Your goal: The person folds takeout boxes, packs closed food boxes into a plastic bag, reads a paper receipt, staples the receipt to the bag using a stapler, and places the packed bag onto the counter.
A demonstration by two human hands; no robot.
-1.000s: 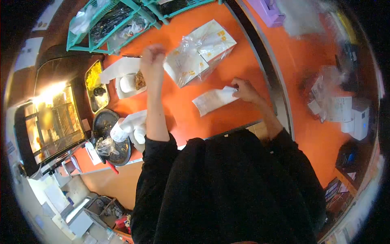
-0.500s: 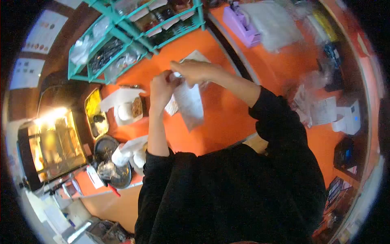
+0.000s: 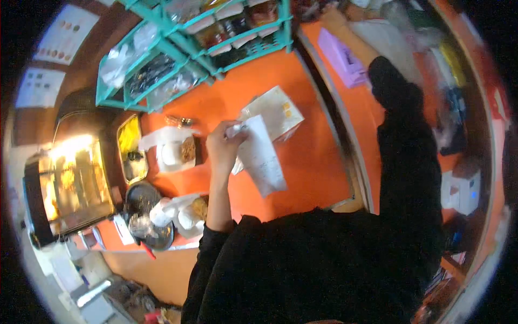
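My left hand (image 3: 221, 144) is closed on the top of a long white printed receipt (image 3: 263, 161), which hangs slanting over the orange counter. A small whitish crumpled bit shows at the fingertips; I cannot make out what it is. Just behind the receipt sits a white carton (image 3: 281, 112) with yellow marks on its top. My right hand (image 3: 334, 20) is stretched to the far upper right, beside the purple tape dispenser (image 3: 340, 58). Its fingers are small and blurred, so I cannot see whether they touch or hold anything.
Teal shelves (image 3: 247, 36) with packets stand at the back. On the left are an open food box (image 3: 171, 155), a second food box (image 3: 189, 217), a yellow-lined tray (image 3: 129, 137), a dark round pan (image 3: 160, 240) and a lit glass cabinet (image 3: 78, 186). A white printer (image 3: 461, 191) stands right.
My right hand has left the receipt and reached far up and right to the tape dispenser. My left hand keeps the receipt, and the carton behind shows more fully. The view has shifted slightly.
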